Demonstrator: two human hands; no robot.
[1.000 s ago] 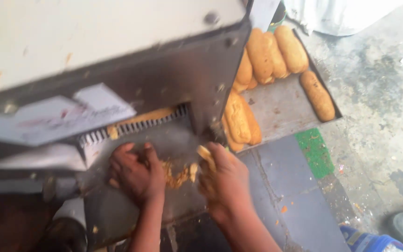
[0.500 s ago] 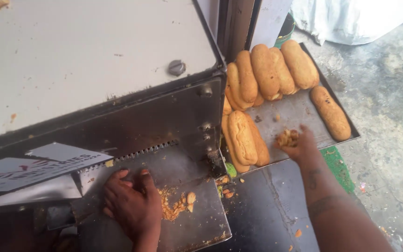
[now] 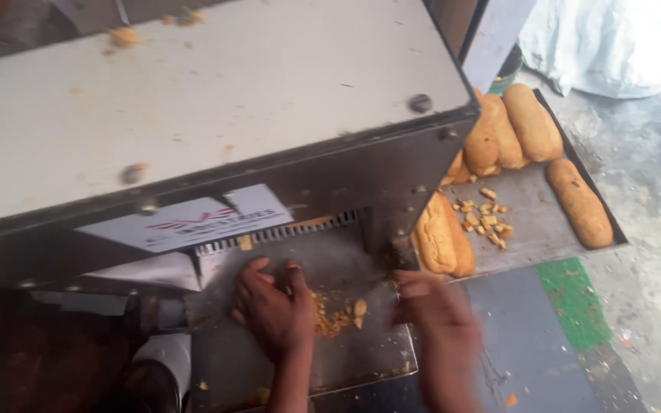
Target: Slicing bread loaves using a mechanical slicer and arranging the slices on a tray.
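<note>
My left hand (image 3: 277, 310) lies palm down on the steel outfeed plate (image 3: 361, 356) of a bread slicing machine (image 3: 216, 115), fingers curled beside a small heap of bread crumbs (image 3: 336, 317). My right hand (image 3: 434, 306) is blurred, just right of the crumbs at the plate's right edge; whether it holds anything cannot be made out. A second pile of crumbs (image 3: 483, 218) lies on the metal tray (image 3: 529, 237) to the right, among several golden bread loaves (image 3: 441, 237).
The slicer's blade slots (image 3: 284, 232) run just beyond my left hand. A white sack (image 3: 613, 46) sits at the top right on the concrete floor. A green patch (image 3: 575, 302) marks the dark surface below the tray.
My right hand left the tray, where a crumb pile now lies, and came back to the plate beside the crumbs. My left hand stayed on the plate. The camera shifted right.
</note>
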